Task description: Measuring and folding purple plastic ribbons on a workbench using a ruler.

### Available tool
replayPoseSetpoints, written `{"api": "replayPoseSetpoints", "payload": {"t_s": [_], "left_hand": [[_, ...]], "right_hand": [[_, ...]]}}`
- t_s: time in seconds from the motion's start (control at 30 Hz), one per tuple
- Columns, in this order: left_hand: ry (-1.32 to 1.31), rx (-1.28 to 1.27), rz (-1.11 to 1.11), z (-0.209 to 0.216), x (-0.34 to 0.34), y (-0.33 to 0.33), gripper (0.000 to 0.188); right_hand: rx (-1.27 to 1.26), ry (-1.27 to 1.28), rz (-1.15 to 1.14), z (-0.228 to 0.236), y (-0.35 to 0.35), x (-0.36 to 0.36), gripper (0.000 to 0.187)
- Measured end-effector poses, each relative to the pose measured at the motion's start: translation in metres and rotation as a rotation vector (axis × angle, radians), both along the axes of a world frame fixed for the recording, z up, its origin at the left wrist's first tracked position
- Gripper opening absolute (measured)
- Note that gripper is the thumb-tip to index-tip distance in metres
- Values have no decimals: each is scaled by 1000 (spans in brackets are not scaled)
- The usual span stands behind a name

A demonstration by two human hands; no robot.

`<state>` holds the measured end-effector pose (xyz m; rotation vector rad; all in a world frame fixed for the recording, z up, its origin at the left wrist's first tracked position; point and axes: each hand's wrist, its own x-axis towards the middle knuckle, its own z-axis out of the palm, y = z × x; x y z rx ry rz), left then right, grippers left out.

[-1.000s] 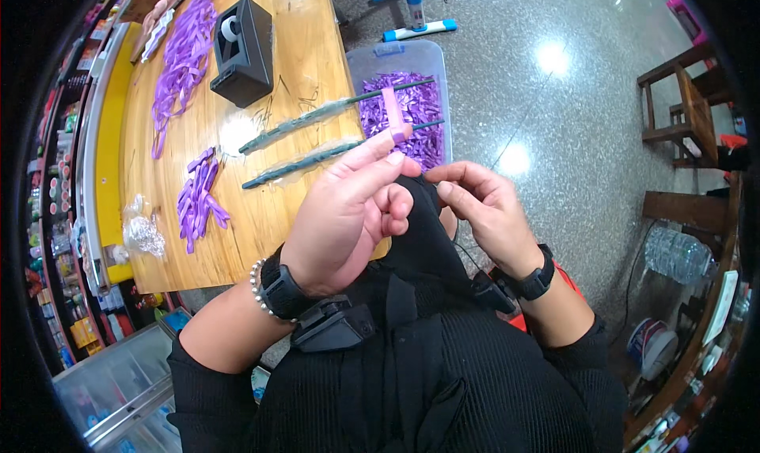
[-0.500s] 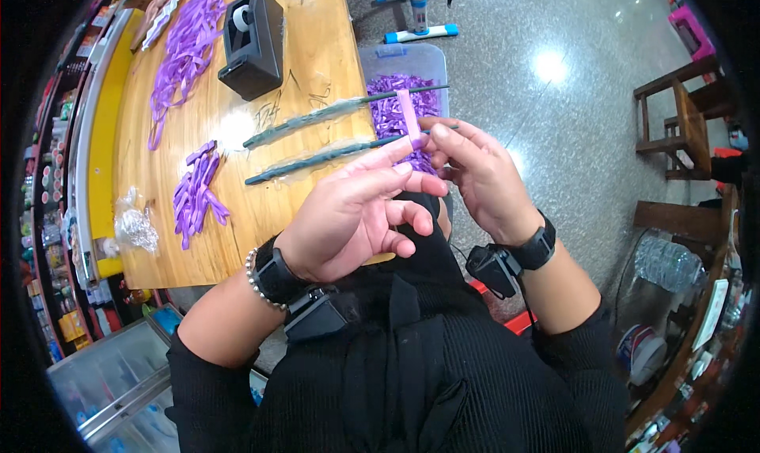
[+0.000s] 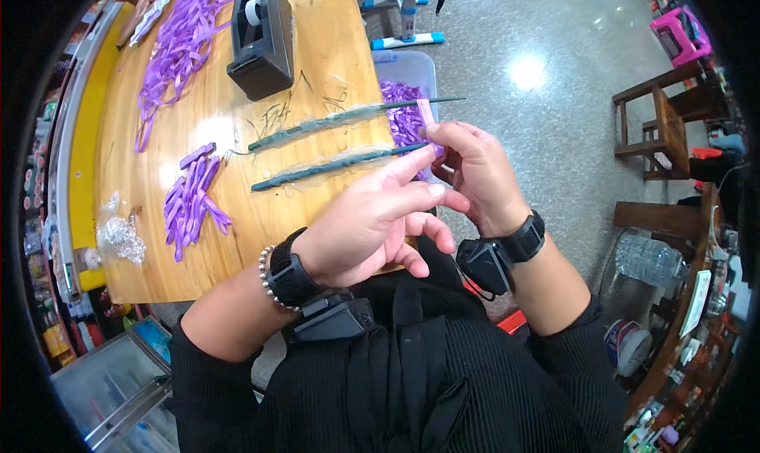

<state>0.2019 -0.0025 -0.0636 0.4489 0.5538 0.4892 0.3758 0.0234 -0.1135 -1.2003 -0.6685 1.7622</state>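
Two slim dark green rods, the far rod (image 3: pixel 317 124) and the near rod (image 3: pixel 317 170), are taped side by side to the wooden table and jut past its right edge. A narrow purple ribbon (image 3: pixel 425 112) passes from the far rod toward the near one. My right hand (image 3: pixel 483 180) closes on this ribbon by the near rod's tip, its thumb over the strip. Reaching in from the left, my left hand (image 3: pixel 368 227) has its fingers apart, and the index fingertip rests against the ribbon. The near rod's end is hidden behind my fingers.
A clear bin (image 3: pixel 412 65) of purple ribbon pieces stands below the table's right edge. On the wooden table (image 3: pixel 229 267) lie a black tape dispenser (image 3: pixel 265 49), a long ribbon tangle (image 3: pixel 178 49), a small pile of ribbon loops (image 3: pixel 192 199) and crumpled clear plastic (image 3: pixel 120 235).
The view has shifted slightly. My right thumb has moved left onto the ribbon, covering part of it. My left hand keeps its index finger at the ribbon.
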Motion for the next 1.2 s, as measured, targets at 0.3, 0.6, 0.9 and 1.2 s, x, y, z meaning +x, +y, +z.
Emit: {"api": "replayPoseSetpoints", "payload": {"t_s": [0.3, 0.6, 0.9, 1.2], "left_hand": [[-54, 34, -54, -9, -1, 2, 74], [-144, 2, -61, -15, -10, -1, 80], [-158, -13, -127, -18, -11, 1, 77], [-165, 23, -154, -25, -8, 0, 70]], "right_hand": [[-80, -2, 44, 3, 1, 11, 24], [479, -464, -77, 95, 13, 43, 27], [279, -378, 507, 125, 67, -74, 35], [279, -506, 460, 99, 111, -122, 35]]}}
